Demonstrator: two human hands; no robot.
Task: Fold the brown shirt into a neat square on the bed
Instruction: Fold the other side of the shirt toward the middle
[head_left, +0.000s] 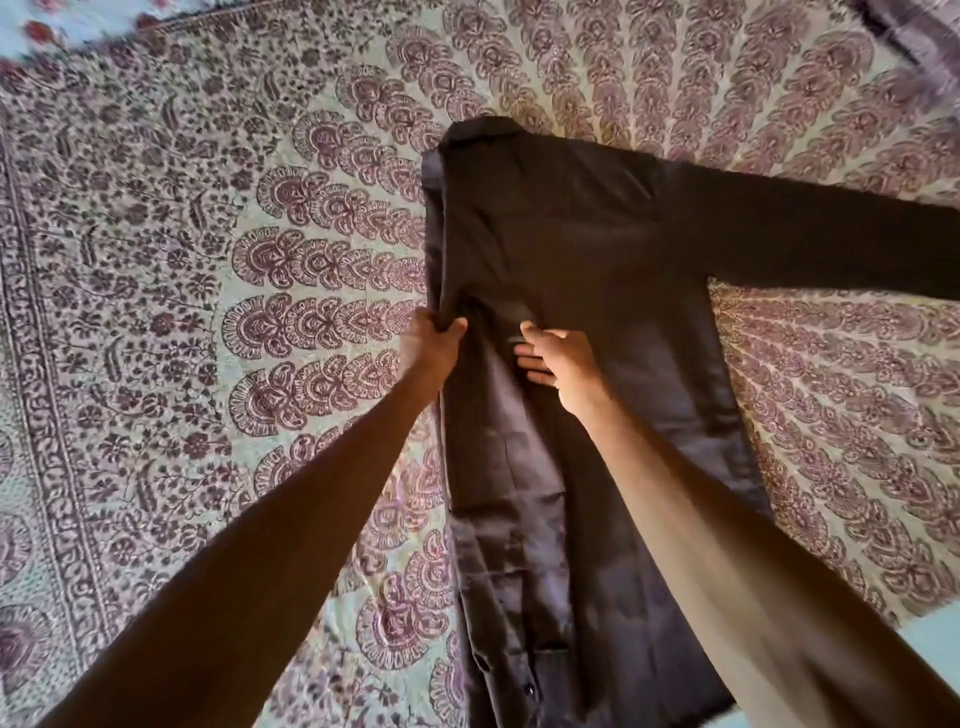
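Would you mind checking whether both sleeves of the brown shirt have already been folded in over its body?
No: the right sleeve of the brown shirt lies stretched out flat across the bedspread.

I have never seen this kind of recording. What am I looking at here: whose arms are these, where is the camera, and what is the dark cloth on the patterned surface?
There is no machine here. One camera is worn on a person's head and looks forward and down, so the two arms entering from the bottom are that person's own.

The surface is a bed covered with a patterned bedspread. On it lies the brown shirt, spread out with the collar at the far end. One sleeve stretches out to the right; the left side appears already folded inward.

The left hand pinches the shirt's left edge with its fingers. The right hand rests on the middle of the shirt; whether it grips the fabric I cannot tell.
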